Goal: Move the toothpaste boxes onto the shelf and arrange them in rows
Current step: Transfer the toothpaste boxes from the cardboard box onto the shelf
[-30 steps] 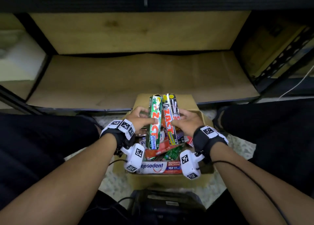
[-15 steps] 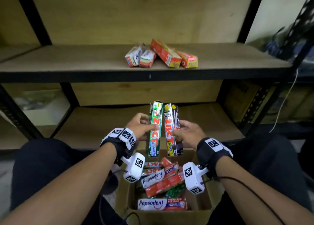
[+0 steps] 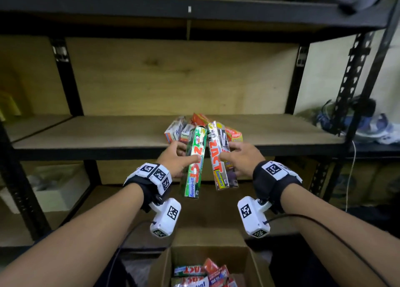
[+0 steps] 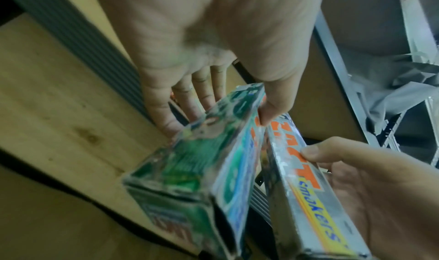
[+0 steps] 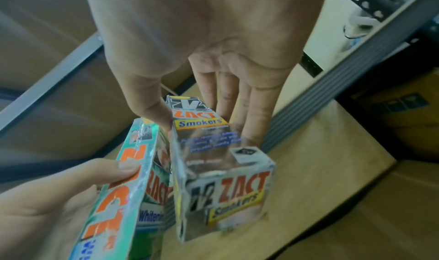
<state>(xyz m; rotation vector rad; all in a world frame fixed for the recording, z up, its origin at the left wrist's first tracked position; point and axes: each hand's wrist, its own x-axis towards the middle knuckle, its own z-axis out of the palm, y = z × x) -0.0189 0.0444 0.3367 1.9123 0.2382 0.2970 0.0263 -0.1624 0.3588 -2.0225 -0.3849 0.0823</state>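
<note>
My left hand [image 3: 177, 160] grips a green Zact Whitening box [image 3: 194, 163], thumb on its front and fingers behind it [image 4: 187, 159]. My right hand [image 3: 238, 156] grips a silver Zact Smokers box [image 3: 218, 156] the same way [image 5: 213, 151]. Both boxes stand nearly upright, side by side, in the air just before the front edge of the middle shelf [image 3: 86, 135]. Behind them on that shelf lies a loose cluster of toothpaste boxes [image 3: 179, 128], partly hidden by the held ones. Below, a cardboard carton [image 3: 173, 263] holds several more boxes [image 3: 201, 274].
Black metal uprights [image 3: 67, 78] frame the shelf bay, with a plywood back panel. An upper shelf board [image 3: 194, 11] runs overhead. Bundled clothing or shoes [image 3: 355, 122] sits at the shelf's right end. A white cable [image 3: 351, 174] hangs at right. White bins [image 3: 58, 187] sit low left.
Both hands have lifted the two Zact boxes from over the carton up to the middle shelf's front edge, in front of the boxes lying there. The head view has tilted upward.
</note>
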